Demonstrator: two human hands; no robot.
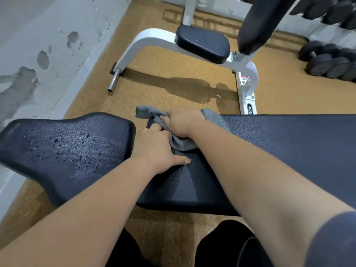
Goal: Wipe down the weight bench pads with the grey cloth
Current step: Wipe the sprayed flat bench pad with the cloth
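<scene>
Head view shows a crumpled grey terry cloth [183, 140] lying on the long black textured vinyl back pad [289, 151], at its end nearest the gap to the black flared seat pad [63, 149]. The right hand [183, 122] presses down on the cloth, fingers curled around a bunched fold. The left hand [159, 149] rests on the back pad just beside it, thumb flat on the vinyl, fingertips pinching the cloth's near edge. Water droplets [77, 151] bead across the seat pad. Beyond stands a white-framed bench [244, 74] on brown speckled flooring [173, 74], with black dumbbells [327, 60] at right.
</scene>
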